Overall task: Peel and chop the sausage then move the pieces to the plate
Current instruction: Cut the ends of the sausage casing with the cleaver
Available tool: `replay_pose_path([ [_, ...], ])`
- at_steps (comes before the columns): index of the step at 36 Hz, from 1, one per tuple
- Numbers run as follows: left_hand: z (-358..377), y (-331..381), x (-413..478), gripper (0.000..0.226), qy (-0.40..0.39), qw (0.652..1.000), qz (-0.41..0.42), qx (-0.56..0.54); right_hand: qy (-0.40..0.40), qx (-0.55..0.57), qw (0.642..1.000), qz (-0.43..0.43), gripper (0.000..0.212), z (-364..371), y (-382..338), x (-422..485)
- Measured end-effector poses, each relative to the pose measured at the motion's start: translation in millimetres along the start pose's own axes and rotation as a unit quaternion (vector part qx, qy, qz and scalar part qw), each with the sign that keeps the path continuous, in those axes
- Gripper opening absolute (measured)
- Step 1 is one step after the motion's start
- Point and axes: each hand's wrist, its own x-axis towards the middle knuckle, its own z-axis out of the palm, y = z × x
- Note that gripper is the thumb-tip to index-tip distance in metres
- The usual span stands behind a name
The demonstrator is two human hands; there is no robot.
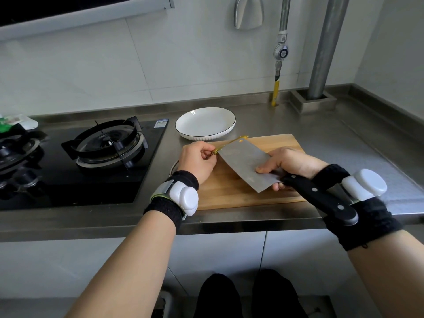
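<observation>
A: Where is the sausage (231, 142) seen?

B: Only a thin yellow strip is visible, running from the fingers of the left hand (198, 162) up past the top edge of the cleaver (249, 168). The rest is hidden behind the blade. Whether the strip is casing or the sausage itself cannot be told.

A: State of the left hand?

B: Curled, with the fingertips pinched on the near end of the yellow strip, over the left edge of the cutting board (231, 190).

A: And the right hand (291, 165)?

B: The cleaver is gripped where blade meets handle; one finger is laid flat on the blade's face. The black handle is pointed back toward the wrist. The blade is tilted, and its lower corner is seen over the board; contact cannot be judged.

A: The plate (205, 123)?

B: White, dark-rimmed, set on the steel counter (344, 143) just behind the board. A curved white edge is noted below the left hand, mostly covered. The stove (107, 143) is cut off at left.
</observation>
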Motion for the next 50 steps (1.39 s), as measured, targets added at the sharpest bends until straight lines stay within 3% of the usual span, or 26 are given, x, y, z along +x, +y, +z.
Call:
replay_pose_path([
  [4, 1.4, -2.1, 0.9, 0.014, -0.009, 1.0, -0.015, -0.015, -0.003, 0.005, 1.0, -0.001, 0.027, -1.3, 0.4, 0.0],
  [10, 2.4, -4.2, 2.4, 0.013, -0.01, 0.999, -0.025, -0.025, -0.004, 0.001, 1.0, -0.005, 0.012, 2.3, -1.5, -4.8],
  [50, 1.3, -0.3, -0.5, 0.009, -0.009, 1.0, -0.025, -0.011, -0.009, 0.004, 1.0, 0.0, 0.014, 2.0, -3.1, -7.0],
])
